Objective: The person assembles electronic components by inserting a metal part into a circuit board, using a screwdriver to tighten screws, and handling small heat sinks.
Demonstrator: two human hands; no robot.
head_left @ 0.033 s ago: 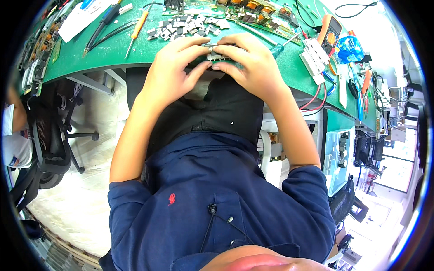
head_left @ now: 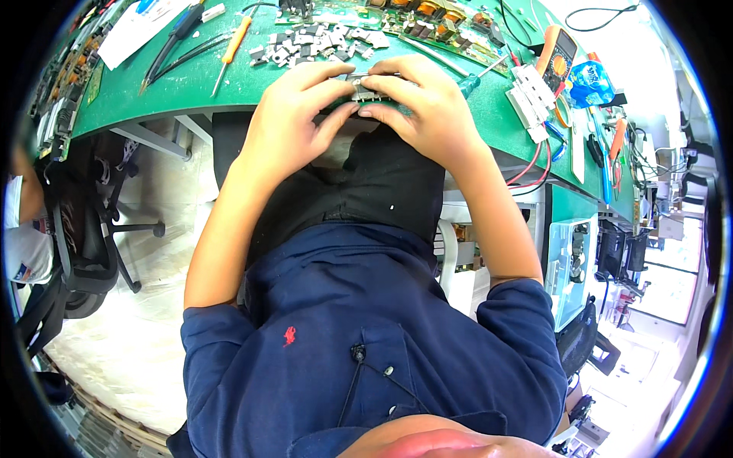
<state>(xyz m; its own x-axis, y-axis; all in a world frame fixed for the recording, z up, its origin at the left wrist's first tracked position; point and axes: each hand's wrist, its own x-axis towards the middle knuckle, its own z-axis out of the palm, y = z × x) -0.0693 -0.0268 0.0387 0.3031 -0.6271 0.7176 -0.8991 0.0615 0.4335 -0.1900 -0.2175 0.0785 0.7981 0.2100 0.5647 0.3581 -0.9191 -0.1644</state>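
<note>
Both hands meet at the near edge of the green bench (head_left: 183,88). Between their fingertips is a small grey part (head_left: 366,95) with a row of short metal pins along its near side. My left hand (head_left: 294,118) is closed on its left end, thumb below and fingers above. At the right end, the thumb and fingers of my right hand (head_left: 431,114) pinch the same part. The fingers cover much of it, so its exact kind does not show. Just beyond my hands lies a loose pile of small grey and black electronic components with metal tabs (head_left: 321,46).
An orange-handled screwdriver (head_left: 237,40) and a black cabled tool (head_left: 185,27) lie left. Circuit boards (head_left: 431,19) line the back. Right are a green-handled screwdriver (head_left: 468,85), white block with wires (head_left: 530,99) and orange multimeter (head_left: 557,55). Left stands a chair (head_left: 84,252) beside another person's sleeve (head_left: 29,248).
</note>
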